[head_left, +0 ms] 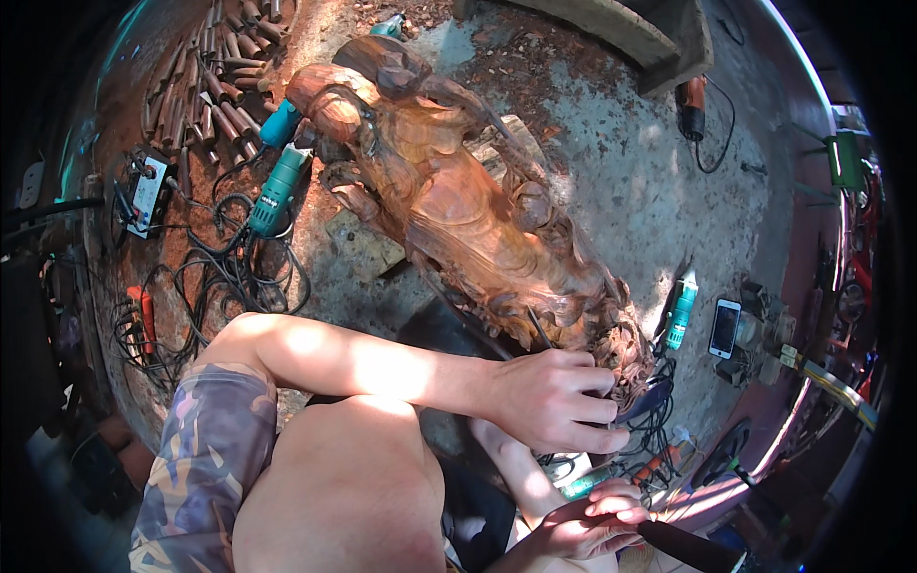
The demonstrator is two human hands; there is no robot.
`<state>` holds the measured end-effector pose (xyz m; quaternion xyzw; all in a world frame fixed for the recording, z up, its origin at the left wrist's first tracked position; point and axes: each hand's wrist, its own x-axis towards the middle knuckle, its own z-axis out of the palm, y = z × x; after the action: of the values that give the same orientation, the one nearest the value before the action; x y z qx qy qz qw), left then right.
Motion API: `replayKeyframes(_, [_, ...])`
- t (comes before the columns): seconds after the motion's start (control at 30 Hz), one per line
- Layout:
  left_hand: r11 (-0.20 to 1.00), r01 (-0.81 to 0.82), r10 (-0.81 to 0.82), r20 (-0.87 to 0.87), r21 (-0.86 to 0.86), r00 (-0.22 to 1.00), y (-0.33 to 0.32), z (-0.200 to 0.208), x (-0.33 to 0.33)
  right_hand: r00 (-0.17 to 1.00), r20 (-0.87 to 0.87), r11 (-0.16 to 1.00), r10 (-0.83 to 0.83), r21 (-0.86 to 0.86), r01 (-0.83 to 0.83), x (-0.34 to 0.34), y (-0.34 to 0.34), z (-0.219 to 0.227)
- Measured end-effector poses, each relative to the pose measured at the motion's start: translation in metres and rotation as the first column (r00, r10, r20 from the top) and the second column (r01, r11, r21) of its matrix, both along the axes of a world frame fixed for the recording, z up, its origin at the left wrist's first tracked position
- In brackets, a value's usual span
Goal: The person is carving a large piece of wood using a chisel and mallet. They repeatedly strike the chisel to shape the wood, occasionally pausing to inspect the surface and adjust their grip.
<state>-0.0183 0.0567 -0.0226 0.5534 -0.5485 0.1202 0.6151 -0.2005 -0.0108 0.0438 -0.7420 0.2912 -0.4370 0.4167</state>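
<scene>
A large reddish-brown carved wooden figure [458, 215] lies slantwise before me, with deep folds and curls cut into it. My left hand [559, 401] is closed at its near right end, beside the finely carved curls. A thin dark shaft [540, 328] runs from that fist against the carving and looks like a carving chisel; its other end is mostly hidden by the fingers. Lower right, my right hand [592, 523] wraps round a dark, tapered wooden tool [690, 546], whose far end leaves the picture. Its kind does not show.
Several chisels [224, 86] lie piled upper left. Green power tools [279, 194] with tangled black cables rest left of the carving; another green tool [682, 310] and a phone [725, 328] are at right. An orange-black tool [692, 107] stands near a wooden bench [621, 33].
</scene>
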Motion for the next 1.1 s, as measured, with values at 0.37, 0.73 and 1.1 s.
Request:
replayKeyframes(0.37, [0.997, -0.065, 0.067, -0.027, 0.044, 0.997, -0.007, -0.001, 0.004, 0.961, -0.048, 0.943, 0.272, 0.213, -0.257, -0.020, 0.000, -0.015])
replayKeyframes(0.73, [0.976, -0.017, 0.024, -0.028, 0.218, 0.999, -0.009, 0.000, 0.005, 0.942, -0.250, 0.884, -0.222, 0.356, 0.303, -0.011, 0.007, -0.026])
replayKeyframes(1.1, [0.898, 0.021, -0.025, 0.003, 0.439, 1.000, -0.014, 0.019, 0.011, 0.987, -0.154, 0.829, 0.046, 0.557, 0.049, -0.023, 0.017, -0.022])
